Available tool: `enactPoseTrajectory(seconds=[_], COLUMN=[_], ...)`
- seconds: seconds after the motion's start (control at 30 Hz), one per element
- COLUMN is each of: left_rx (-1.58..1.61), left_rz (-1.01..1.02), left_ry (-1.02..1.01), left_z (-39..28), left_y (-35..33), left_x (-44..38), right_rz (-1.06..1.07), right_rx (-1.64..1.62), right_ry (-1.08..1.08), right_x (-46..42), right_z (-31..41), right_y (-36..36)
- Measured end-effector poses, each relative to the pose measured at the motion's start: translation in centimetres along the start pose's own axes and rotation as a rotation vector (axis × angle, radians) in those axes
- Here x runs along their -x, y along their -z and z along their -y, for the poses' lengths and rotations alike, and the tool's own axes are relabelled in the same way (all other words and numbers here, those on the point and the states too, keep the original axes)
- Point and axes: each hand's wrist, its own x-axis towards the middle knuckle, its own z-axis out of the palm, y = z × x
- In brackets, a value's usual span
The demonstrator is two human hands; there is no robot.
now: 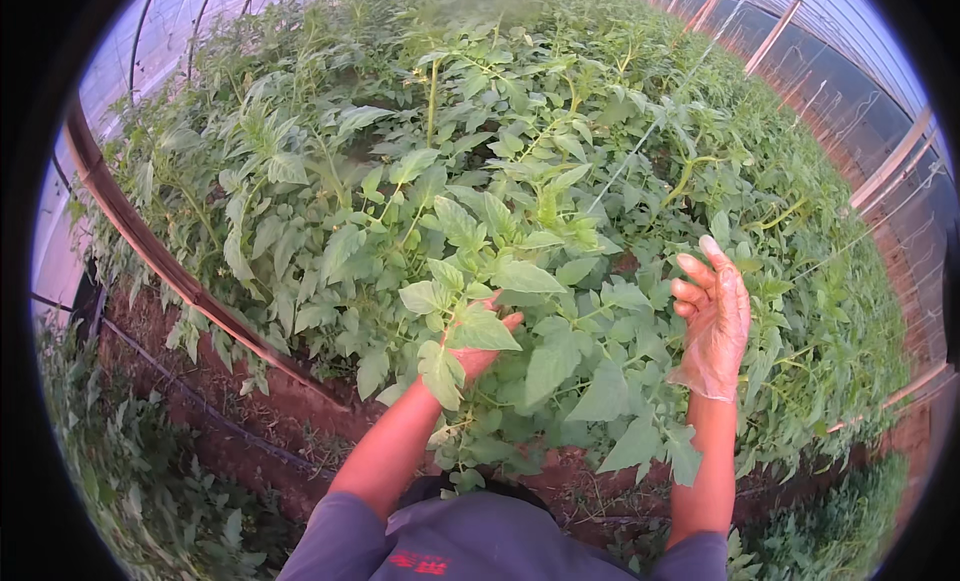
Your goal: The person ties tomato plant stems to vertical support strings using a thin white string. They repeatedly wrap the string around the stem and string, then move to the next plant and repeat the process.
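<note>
Leafy tomato plants (547,281) fill the space before me. My left hand (480,348) reaches in among the leaves of one plant near the middle; leaves cover much of it, and whether it grips a stem cannot be told. Its thumb and a fingertip show beside a broad leaf (484,329). On the right, my right hand (712,322) is raised beside the foliage in a thin clear plastic glove, its fingers curled loosely and apart, with nothing visible in them. A pale green string (630,157) runs slanting down into the plants between and beyond my hands.
A curved wooden or bamboo pole (150,247) crosses the left side. Dark hoses (217,416) lie on reddish-brown soil (247,468) close to me. More plants (135,491) grow at lower left. Posts (772,37) and strings stand along the greenhouse wall (840,78) at right.
</note>
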Motion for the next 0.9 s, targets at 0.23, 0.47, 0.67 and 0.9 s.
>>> enactPoseTrajectory(seconds=[0.23, 0.47, 0.67, 0.9], left_rx=[0.272, 0.288, 0.437, -0.03], left_rz=[-0.157, 0.197, 0.327, 0.31], left_ry=[0.435, 0.52, 0.399, 0.703], left_z=[0.3, 0.3, 3.1, 0.1], left_y=[2.5, 1.0, -2.7, -4.1], left_x=[2.7, 4.2, 3.6, 0.6], right_rz=[-0.153, 0.401, 0.591, 0.619], right_rx=[-0.22, 0.952, 1.396, 1.308], right_ry=[-0.234, 0.065, 0.081, 0.136], right_x=[11.8, 15.0, 18.1, 19.4], right_z=[-13.9, -12.1, -16.9, -16.4], right_y=[8.3, -4.0, -2.5, -0.6])
